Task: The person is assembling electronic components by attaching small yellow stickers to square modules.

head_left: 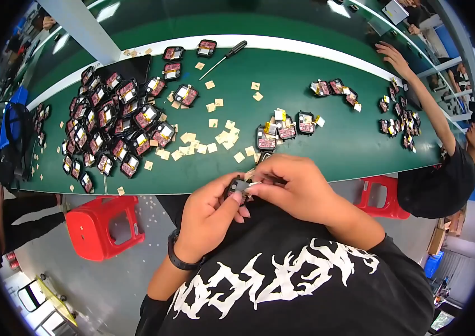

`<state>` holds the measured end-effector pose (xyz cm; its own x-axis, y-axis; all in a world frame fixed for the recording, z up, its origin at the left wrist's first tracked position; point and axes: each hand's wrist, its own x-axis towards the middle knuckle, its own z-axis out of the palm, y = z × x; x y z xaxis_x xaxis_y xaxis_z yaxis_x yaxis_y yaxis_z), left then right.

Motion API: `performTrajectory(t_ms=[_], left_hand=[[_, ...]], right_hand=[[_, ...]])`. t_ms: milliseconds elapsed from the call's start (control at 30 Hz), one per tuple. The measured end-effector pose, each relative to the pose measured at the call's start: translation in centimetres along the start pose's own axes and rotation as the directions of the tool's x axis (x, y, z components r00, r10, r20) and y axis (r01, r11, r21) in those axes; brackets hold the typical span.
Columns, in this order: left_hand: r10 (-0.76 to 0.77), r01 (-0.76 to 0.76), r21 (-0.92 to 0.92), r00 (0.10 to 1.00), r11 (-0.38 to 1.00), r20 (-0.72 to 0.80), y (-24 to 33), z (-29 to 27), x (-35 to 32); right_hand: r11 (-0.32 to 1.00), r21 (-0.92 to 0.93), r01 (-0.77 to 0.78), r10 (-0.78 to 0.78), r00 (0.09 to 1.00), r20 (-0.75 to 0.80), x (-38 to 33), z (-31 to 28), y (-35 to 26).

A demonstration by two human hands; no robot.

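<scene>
Close to my body, at the table's near edge, my left hand (206,215) is closed around a small black electronic device housing (237,187). A grey piece shows on the housing's face under my left thumb. My right hand (299,187) pinches a small whitish piece (254,184) against the housing's right side; its exact kind is too small to tell. Just beyond my hands lie several open black housings (266,138) with pinkish-red circuit boards and yellow-taped white parts. My fingers hide much of the held housing.
A large heap of similar housings (105,115) covers the table's left. Small beige paper squares (223,136) are scattered across the green tabletop (192,173). A screwdriver (223,60) lies at the back. More housings (335,87) lie right, near another person's arm (431,103). Red stools (89,229) stand below.
</scene>
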<state>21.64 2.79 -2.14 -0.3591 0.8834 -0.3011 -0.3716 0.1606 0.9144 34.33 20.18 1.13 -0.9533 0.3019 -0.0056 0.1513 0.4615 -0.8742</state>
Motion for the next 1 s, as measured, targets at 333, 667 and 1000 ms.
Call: performTrajectory(t_ms=[333,667,1000], left_hand=[[0.082,-0.074,0.149,0.995,0.986,-0.049,-0.8,0.0,0.9],[0.250,-0.224,0.303,0.967,0.926,-0.050,-1.2,0.2,1.6],[0.214,-0.221,0.306,0.975,0.926,0.057,-0.7,-0.6,1.2]], right_hand=[[0.885,0.309,-0.348,0.367,0.930,-0.002,-1.3,0.8,-0.6],[0.998,-0.039,-0.053,0.048,0.991,-0.122,-1.0,1.1,-0.2],[0.986,0.055,-0.160,0.164,0.983,-0.078,-0.5,1.8,0.8]])
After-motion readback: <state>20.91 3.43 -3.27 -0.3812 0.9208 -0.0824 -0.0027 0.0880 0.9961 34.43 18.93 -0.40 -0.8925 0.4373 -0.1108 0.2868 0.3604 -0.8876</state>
